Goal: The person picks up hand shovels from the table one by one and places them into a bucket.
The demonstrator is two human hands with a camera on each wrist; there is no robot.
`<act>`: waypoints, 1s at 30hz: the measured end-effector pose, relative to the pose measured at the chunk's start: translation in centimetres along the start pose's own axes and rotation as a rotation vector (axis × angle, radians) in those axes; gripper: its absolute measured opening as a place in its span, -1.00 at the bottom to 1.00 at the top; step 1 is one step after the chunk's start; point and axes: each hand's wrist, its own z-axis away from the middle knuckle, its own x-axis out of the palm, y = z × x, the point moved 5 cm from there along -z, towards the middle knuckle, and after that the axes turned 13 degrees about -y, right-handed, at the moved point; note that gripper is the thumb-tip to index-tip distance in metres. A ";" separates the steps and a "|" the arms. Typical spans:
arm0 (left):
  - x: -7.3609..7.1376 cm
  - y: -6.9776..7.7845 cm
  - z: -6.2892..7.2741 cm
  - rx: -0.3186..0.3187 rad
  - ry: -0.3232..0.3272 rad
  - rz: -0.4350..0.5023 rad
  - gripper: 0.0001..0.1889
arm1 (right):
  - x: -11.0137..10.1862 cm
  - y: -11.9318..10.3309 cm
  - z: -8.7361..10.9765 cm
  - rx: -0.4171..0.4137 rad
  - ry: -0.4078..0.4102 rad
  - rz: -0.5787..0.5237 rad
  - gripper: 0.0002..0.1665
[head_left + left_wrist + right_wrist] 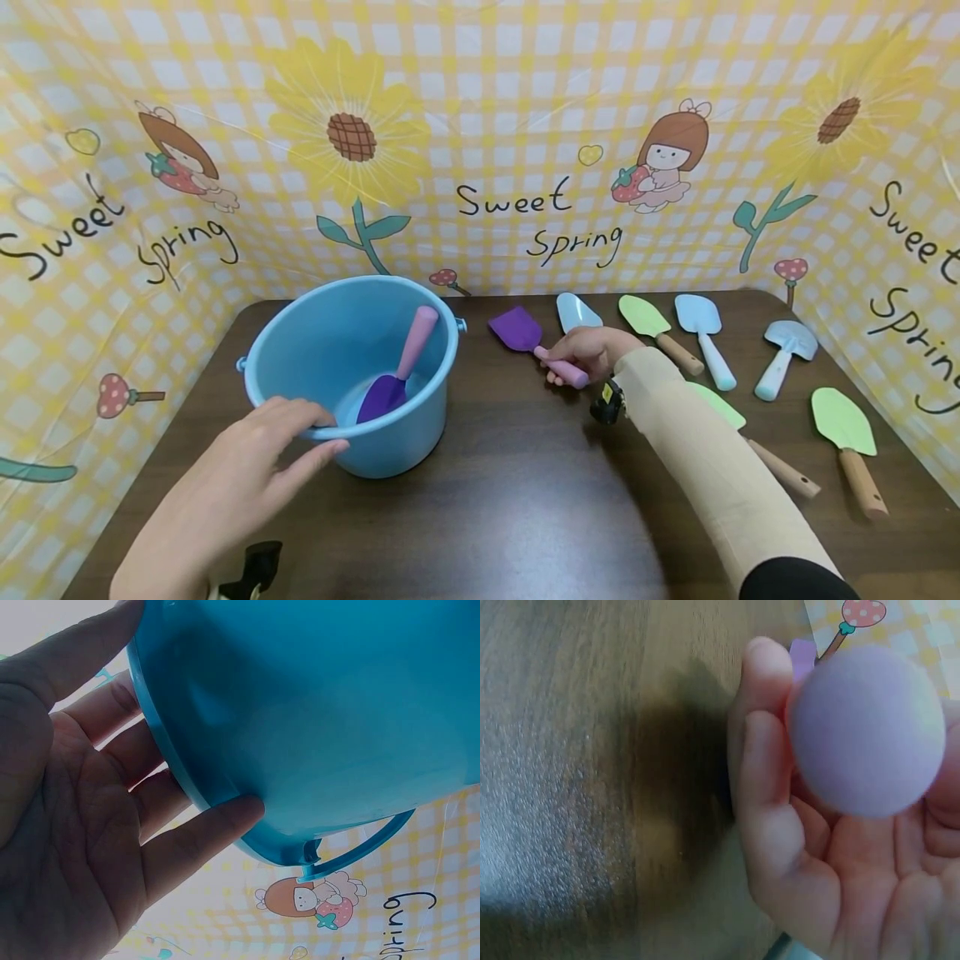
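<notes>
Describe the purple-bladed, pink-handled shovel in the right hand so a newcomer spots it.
Start at the big round blue plastic bucket on the dark brown table. Just right of it in the head view, the right hand grips the purple-bladed, pink-handled shovel. It is the only purple one outside the bucket; pale blue and green shovels lie farther right.

Black lettering (517, 200), "Sweet Spring", three times, on yellow checked cloth (480, 108)
</notes>
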 end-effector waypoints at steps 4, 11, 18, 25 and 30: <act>0.0 0.0 0.0 0.009 0.008 0.000 -0.85 | 0.3 0.0 0.2 -0.024 -0.014 0.015 -0.72; 0.0 0.1 0.0 0.012 0.009 0.004 -0.85 | 0.8 -0.4 0.5 -0.052 -0.039 0.072 -0.64; 0.0 0.0 0.0 -0.012 -0.018 0.018 -0.88 | 1.3 -1.2 1.1 -0.107 -0.070 0.082 -0.60; 0.0 0.0 0.0 -0.020 -0.024 0.016 -0.89 | 1.8 -2.7 2.3 -0.148 -0.091 0.072 -0.71; 0.0 -0.1 0.0 -0.009 -0.006 0.009 -0.87 | 2.1 -4.0 3.3 -0.157 -0.043 0.119 -0.67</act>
